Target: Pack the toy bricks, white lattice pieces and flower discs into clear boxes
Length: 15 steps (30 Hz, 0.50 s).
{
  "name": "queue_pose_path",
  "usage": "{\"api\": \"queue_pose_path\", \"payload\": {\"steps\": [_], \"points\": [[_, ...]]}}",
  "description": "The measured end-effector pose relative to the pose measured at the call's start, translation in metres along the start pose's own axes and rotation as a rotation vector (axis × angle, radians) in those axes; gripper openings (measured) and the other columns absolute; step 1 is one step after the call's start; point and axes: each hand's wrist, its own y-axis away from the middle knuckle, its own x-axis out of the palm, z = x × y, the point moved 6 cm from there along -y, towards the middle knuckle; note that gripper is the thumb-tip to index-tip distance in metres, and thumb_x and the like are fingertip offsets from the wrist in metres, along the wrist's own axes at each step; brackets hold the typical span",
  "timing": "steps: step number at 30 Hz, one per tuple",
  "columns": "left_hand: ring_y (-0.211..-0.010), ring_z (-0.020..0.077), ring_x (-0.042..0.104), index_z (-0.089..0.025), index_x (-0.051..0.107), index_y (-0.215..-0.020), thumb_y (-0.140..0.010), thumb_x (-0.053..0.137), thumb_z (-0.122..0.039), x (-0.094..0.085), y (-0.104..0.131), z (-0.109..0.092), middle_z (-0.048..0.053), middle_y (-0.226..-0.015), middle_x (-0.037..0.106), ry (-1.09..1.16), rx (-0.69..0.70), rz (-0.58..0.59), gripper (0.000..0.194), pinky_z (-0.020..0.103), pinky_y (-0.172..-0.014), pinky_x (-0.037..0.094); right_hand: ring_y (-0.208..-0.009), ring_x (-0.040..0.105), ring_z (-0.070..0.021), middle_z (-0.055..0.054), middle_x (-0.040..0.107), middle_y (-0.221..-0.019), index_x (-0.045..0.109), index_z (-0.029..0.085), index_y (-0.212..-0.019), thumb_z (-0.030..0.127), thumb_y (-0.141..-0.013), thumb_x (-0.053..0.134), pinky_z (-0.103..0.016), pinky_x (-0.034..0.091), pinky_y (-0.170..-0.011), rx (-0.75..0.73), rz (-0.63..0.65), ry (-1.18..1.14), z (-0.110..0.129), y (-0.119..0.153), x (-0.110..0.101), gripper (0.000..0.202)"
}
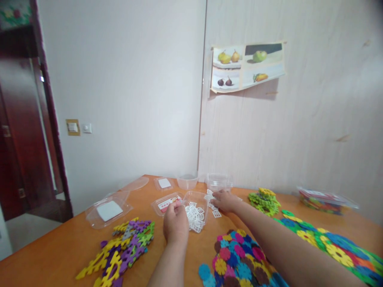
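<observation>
My left hand (176,224) is closed at the near left side of a clear plastic container (206,204), its fingers curled at the rim and partly hidden from view. Inside the container lies a heap of small white lattice pieces (196,217). To the right of it, my right hand (224,200) reaches down over more white lattice pieces (216,212) loose on the table. Its fingers are stretched out and touch these pieces. A clear lid with a red and white label (170,203) lies just behind my left hand.
Purple and yellow interlocking pieces (128,247) lie at left, colourful flower discs (236,259) front centre. Green pieces (263,203), larger ring-shaped pieces (338,249) and a filled plastic box (326,201) are at right. Clear tubs (219,182) stand by the wall; a lid (109,210) lies left.
</observation>
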Motion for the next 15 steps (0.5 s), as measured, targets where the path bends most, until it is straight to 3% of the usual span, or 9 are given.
{"api": "queue_pose_path", "payload": {"steps": [4,8,11,15], "points": [[-0.087,0.0257,0.068,-0.025,0.068,-0.089,-0.080,0.054,-0.033,0.001,-0.001,0.002,0.005,-0.091,0.074,-0.004,0.013,-0.008,0.018,0.034,-0.076,0.047,-0.119,0.058,-0.0385,-0.021,0.060,-0.131,0.066,0.022,-0.126,0.056,-0.092,0.048,-0.053,0.045,-0.093,0.020,0.004,0.006,0.005,0.012,0.005,0.051],[-0.088,0.0254,0.068,-0.025,0.068,-0.089,-0.081,0.054,-0.033,0.002,-0.002,0.005,0.005,-0.091,0.074,-0.004,0.028,-0.011,0.018,0.033,-0.074,0.046,-0.116,0.063,-0.0283,-0.014,0.066,-0.127,0.066,0.024,-0.127,0.049,-0.095,0.046,-0.039,0.046,-0.095,-0.023,0.004,-0.033,0.005,0.020,-0.001,0.045],[-0.087,0.0253,0.067,-0.025,0.067,-0.089,-0.081,0.054,-0.034,0.003,-0.004,0.008,0.005,-0.091,0.074,-0.007,0.035,-0.012,0.018,0.033,-0.074,0.046,-0.118,0.062,-0.0217,-0.011,0.066,-0.130,0.062,0.022,-0.133,0.032,-0.099,0.039,-0.030,0.046,-0.095,0.014,-0.023,-0.038,-0.012,0.017,-0.013,0.042],[-0.089,0.0253,0.067,-0.025,0.068,-0.089,-0.081,0.054,-0.034,0.004,-0.005,0.010,0.005,-0.094,0.074,-0.001,0.036,-0.009,0.018,0.033,-0.075,0.047,-0.114,0.065,-0.0253,-0.019,0.069,-0.121,0.071,0.011,-0.115,0.017,-0.097,0.038,-0.033,0.047,-0.093,0.140,-0.016,0.044,-0.045,0.007,-0.021,0.038]]}}
